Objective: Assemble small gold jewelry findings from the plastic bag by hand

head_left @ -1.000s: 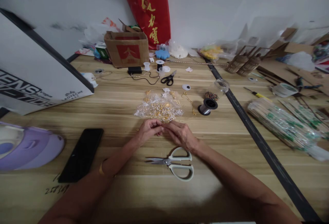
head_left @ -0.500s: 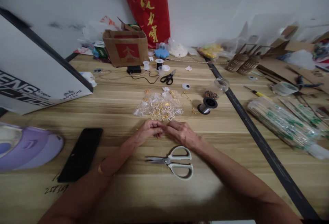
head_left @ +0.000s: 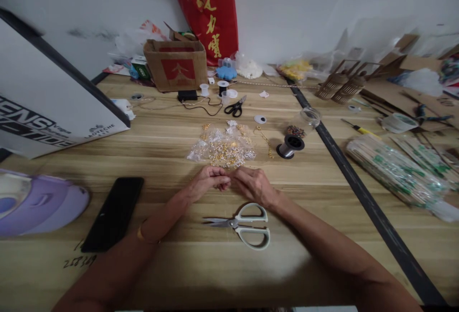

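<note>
My left hand and my right hand meet fingertip to fingertip over the table, both with fingers pinched. Whatever is between the fingers is too small to make out. Just beyond them lies a heap of gold and silver beads and small findings, partly on clear plastic bags. Scissors with pale green handles rest on the wood on my side of the hands, blades pointing left. A gold chain and a spool of fine wire are to the right of the heap.
A black phone and a purple visor lie at left, below a large white box. Farther back are black scissors and a paper bag. Bagged sticks and a clear jar are at right.
My fingertips have drawn slightly apart, the right hand shifting a little. The heap, the scissors and the spool stay where they were.
</note>
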Demonstrator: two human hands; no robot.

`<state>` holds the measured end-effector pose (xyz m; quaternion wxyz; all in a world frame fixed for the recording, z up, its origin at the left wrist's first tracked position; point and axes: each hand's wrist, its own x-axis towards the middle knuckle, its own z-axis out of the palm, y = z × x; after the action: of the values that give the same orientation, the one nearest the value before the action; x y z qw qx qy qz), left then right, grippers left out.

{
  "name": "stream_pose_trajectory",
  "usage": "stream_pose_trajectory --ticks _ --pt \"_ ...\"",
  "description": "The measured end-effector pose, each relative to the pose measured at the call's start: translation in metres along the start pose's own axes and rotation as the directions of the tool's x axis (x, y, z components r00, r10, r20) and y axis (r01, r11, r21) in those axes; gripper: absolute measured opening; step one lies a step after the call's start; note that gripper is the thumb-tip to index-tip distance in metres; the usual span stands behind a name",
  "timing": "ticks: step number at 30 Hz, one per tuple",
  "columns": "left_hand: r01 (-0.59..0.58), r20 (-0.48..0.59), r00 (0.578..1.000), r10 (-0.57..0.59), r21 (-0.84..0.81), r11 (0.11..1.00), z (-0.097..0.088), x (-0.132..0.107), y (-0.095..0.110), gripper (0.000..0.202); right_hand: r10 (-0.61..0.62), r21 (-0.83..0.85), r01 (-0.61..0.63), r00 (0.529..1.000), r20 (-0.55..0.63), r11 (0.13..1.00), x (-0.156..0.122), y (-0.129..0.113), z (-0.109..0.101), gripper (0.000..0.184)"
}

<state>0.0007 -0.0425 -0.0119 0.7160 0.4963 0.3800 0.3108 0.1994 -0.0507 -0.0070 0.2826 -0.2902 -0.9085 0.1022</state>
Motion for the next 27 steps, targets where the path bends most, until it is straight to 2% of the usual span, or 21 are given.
stream_pose_trajectory --ticks 6,12,16,19,22,27 --pt "-0.032 -0.016 0.999 0.032 -0.013 0.999 0.001 -0.002 0.002 0.028 0.099 0.219 -0.078 0.991 -0.089 0.973 0.003 -0.003 0.003 0.014" --pt "-0.089 -0.115 0.989 0.097 0.074 0.993 0.006 -0.002 0.004 0.027 0.168 0.236 -0.136 0.978 -0.124 0.962 0.003 -0.005 0.006 0.011" --pt "-0.181 -0.179 0.961 0.21 0.165 0.97 0.012 -0.002 0.003 0.02 0.227 0.299 -0.184 0.967 -0.114 0.936 0.004 -0.008 0.005 0.01" --pt "-0.203 -0.253 0.93 0.268 0.255 0.945 0.016 -0.003 0.003 0.014 0.311 0.374 -0.254 0.945 -0.101 0.892 0.005 -0.01 0.005 0.011" --pt "-0.19 -0.295 0.918 0.266 0.26 0.947 0.018 -0.005 0.004 0.013 0.368 0.455 -0.294 0.926 -0.08 0.84 0.006 -0.01 0.005 0.013" --pt "-0.167 -0.309 0.926 0.218 0.183 0.969 0.019 -0.004 0.005 0.018 0.399 0.565 -0.306 0.916 -0.045 0.766 0.006 -0.009 0.005 0.015"
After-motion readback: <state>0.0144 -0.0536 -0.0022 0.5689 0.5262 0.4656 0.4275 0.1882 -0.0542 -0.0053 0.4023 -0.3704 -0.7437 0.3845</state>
